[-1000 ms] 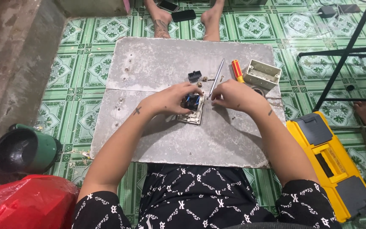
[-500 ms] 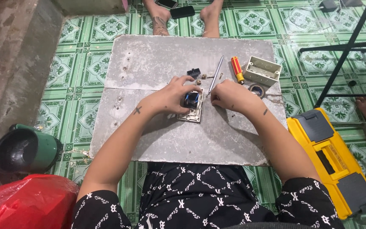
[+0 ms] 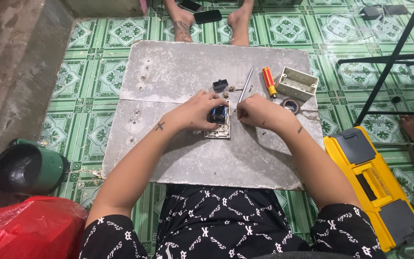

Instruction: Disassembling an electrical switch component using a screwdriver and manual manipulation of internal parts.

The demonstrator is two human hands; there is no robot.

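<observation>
Hands meet over a switch plate: left hand pinches its dark module, right hand grips a screwdriver.

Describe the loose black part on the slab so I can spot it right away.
Start at the grey slab on the green tiled floor. Just beyond the left hand, near the slab's middle, lies the small black part. It is dark and blocky, unlike the tiny brass bits beside it.

Left hand gripping small dark switch module over white switch plate, right hand just beside, holding thin metal tool, perhaps a screwdriver, orange-handled screwdriver beyond, grey board beneath
</observation>
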